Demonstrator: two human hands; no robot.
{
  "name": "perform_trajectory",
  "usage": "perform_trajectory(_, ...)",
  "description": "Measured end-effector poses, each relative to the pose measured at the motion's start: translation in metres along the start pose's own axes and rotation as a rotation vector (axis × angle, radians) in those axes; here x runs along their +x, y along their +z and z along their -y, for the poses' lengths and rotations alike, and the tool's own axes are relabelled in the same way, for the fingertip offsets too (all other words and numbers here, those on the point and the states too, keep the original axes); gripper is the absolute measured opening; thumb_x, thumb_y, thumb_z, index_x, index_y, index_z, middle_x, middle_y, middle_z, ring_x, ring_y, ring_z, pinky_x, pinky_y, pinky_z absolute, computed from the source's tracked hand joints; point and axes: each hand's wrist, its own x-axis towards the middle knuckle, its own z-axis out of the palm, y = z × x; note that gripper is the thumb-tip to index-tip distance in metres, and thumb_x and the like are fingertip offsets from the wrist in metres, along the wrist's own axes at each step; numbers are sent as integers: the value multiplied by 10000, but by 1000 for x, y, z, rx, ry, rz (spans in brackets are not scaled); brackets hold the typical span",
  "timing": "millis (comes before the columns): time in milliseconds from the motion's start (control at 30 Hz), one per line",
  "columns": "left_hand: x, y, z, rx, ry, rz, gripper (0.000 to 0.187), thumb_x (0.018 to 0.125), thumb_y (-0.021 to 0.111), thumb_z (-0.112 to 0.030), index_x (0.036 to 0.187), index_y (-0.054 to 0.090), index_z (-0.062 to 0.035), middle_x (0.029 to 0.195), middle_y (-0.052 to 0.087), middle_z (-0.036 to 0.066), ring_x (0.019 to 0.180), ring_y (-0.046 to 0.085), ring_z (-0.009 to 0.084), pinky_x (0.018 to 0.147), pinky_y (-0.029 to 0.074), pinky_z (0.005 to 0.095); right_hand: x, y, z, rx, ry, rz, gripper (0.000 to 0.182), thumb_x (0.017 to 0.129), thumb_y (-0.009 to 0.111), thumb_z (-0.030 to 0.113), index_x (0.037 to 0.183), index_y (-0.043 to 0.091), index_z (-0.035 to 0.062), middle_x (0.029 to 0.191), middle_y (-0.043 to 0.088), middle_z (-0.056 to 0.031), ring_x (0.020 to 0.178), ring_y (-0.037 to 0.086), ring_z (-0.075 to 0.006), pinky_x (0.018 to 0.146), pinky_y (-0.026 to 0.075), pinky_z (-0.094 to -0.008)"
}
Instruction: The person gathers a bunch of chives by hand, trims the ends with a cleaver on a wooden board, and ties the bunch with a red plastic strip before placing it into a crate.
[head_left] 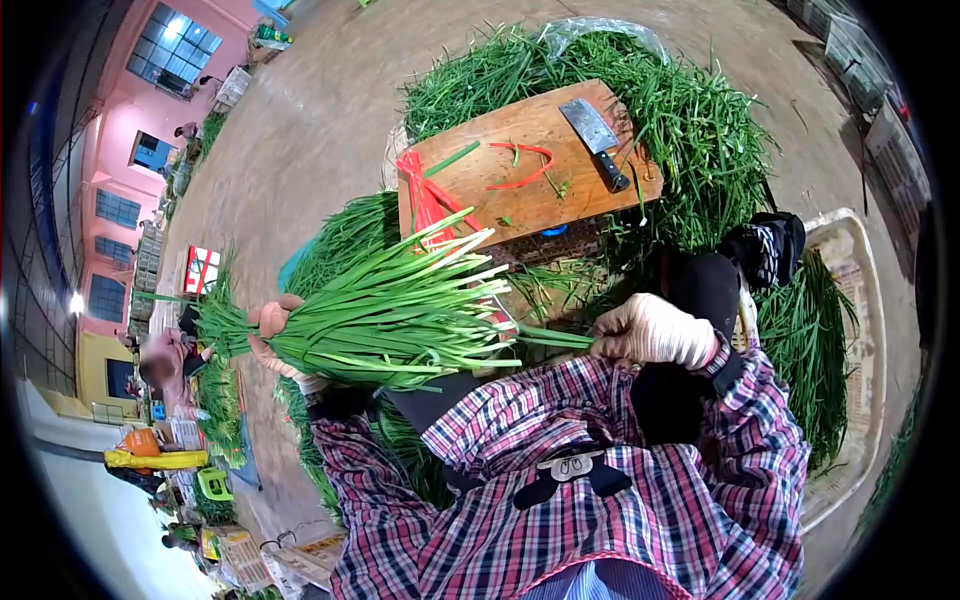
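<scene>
A thick bunch of green stalks (390,300) with pale cut ends lies across the lap, and my left hand (277,325) is wrapped round its leafy end. My right hand (655,332), in a pale glove, pinches a few thin stalks (555,338) whose far ends reach the bunch. Beyond the hands stands a wooden board (530,130). On it rest a cleaver (590,125) with a black handle, a bundle of red strips (428,205) at the left corner and a loose red strip (545,165).
Heaps of green stalks (690,130) surround the board's back and right side. A pale tub (870,330) with more stalks stands at the right. At the far left are a co-worker (170,370), a green stool (214,484) and a red-and-white box (201,270).
</scene>
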Motion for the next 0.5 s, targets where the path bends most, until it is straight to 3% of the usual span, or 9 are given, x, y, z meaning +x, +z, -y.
perform_trajectory(33, -1, 2, 0, -21, -4, 17, 211, 874, 604, -267, 1064, 567, -185, 730, 362, -83, 712, 411, 86, 1120, 299, 361, -1, -1, -6, -304, -94, -79, 170, 851, 691, 276, 906, 721, 118, 602, 622, -82, 559, 618, -233, 550, 478, -369)
perform_trajectory(67, 0, 4, 1, -43, -12, 34, 209, 876, 603, -267, 1067, 566, -190, 730, 365, -84, 718, 413, 93, 1120, 298, 367, -5, 0, -10, -515, -54, -139, 245, 806, 704, 330, 961, 714, 140, 676, 641, -144, 675, 658, -311, 602, 504, -404)
perform_trajectory(100, 1, 5, 2, -66, -23, 54, 207, 878, 602, -267, 1070, 566, -195, 731, 369, -84, 723, 416, 99, 1120, 297, 374, -2, -2, 1, -520, 74, -153, 313, 799, 723, 338, 1039, 699, 138, 746, 668, -149, 740, 675, -310, 653, 523, -403)
perform_trajectory(167, -2, -1, -3, 81, 2, 16, 223, 896, 584, -308, 1085, 548, -194, 744, 395, -83, 805, 459, 147, 1090, 325, 407, 6, 4, -3, -234, -63, -377, 396, 815, 711, 331, 1176, 657, 177, 795, 692, -113, 761, 677, -306, 695, 538, -383)
perform_trajectory(233, -4, -1, -6, 234, 29, -18, 246, 914, 566, -350, 1100, 530, -193, 758, 421, -83, 888, 502, 194, 1059, 354, 441, 26, 5, 7, -269, -327, -591, 316, 835, 693, 224, 1126, 667, 103, 910, 691, -117, 824, 671, -285, 734, 540, -370)
perform_trajectory(333, -8, 0, -13, 509, 41, -52, 217, 928, 547, -361, 1082, 512, -212, 753, 420, -89, 910, 461, 178, 993, 375, 480, 56, 6, 17, -176, -573, -643, 269, 823, 700, 176, 1076, 677, 89, 971, 679, -97, 887, 648, -286, 793, 524, -371)
perform_trajectory(367, -7, -4, -13, 293, -8, 44, 193, 930, 550, -350, 1069, 505, -224, 754, 420, -93, 893, 451, 169, 970, 380, 477, 65, 6, 20, -167, -678, -639, 254, 819, 703, 166, 1061, 682, 91, 985, 674, -91, 910, 638, -290, 812, 515, -376)
perform_trajectory(400, -5, 1, -7, 81, -75, 128, 171, 931, 553, -338, 1056, 499, -236, 756, 421, -98, 876, 441, 160, 947, 385, 474, 70, 5, 25, 14, -602, -512, 249, 813, 710, 179, 1046, 687, 94, 994, 661, -98, 949, 620, -294, 832, 502, -386)
perform_trajectory(500, -11, 18, 6, -5, -88, 202, 147, 939, 550, -327, 1045, 492, -244, 756, 417, -99, 885, 455, 154, 931, 383, 458, 93, 11, 15, -72, -690, -428, 307, 785, 735, 193, 1080, 690, 117, 960, 646, -96, 922, 617, -298, 823, 498, -388)
